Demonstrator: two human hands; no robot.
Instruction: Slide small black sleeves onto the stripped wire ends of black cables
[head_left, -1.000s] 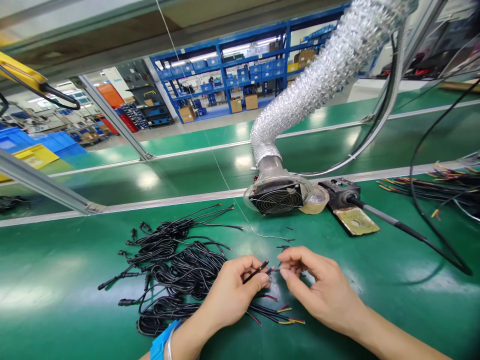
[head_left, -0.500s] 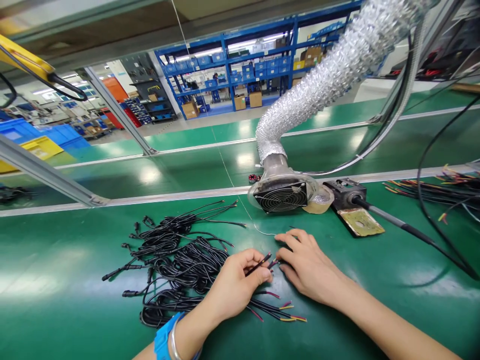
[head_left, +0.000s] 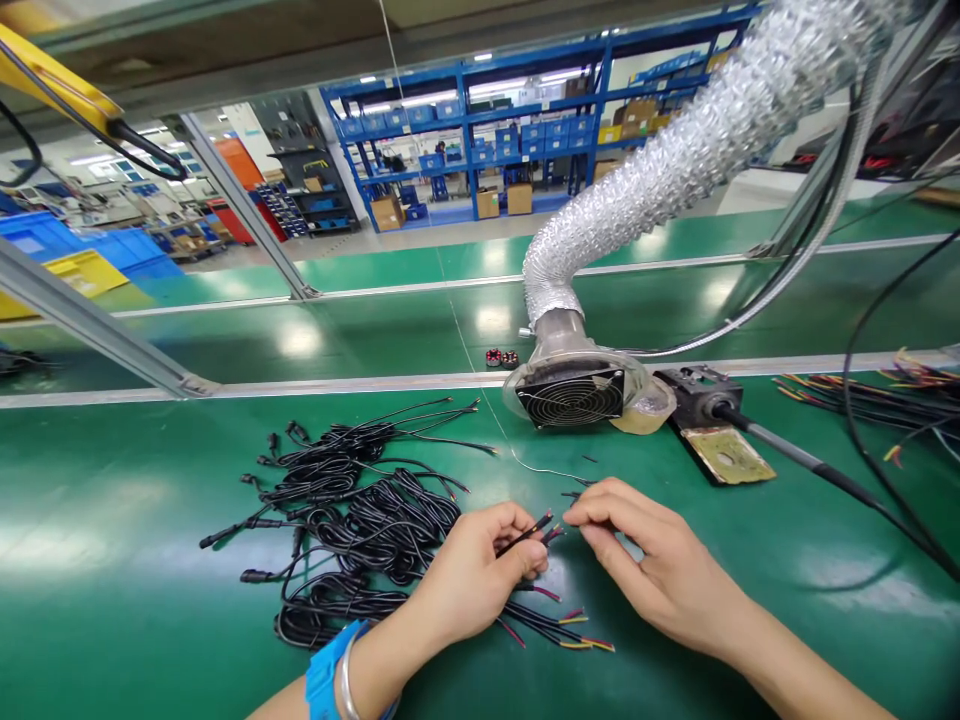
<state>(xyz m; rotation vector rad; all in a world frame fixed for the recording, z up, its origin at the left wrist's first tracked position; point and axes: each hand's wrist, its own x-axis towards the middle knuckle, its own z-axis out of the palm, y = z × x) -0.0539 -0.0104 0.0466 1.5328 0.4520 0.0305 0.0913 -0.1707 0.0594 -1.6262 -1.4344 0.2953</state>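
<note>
Head | left hand (head_left: 472,580) grip pinches thin black wire (head_left: 525,532) | right hand (head_left: 660,570) fingertips pinched at its tip

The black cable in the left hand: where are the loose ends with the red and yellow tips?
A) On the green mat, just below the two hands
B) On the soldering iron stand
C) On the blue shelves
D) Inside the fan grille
A: the red and yellow wire tips lie on the green mat, just below the left hand and the right hand, far from the fan.
</note>
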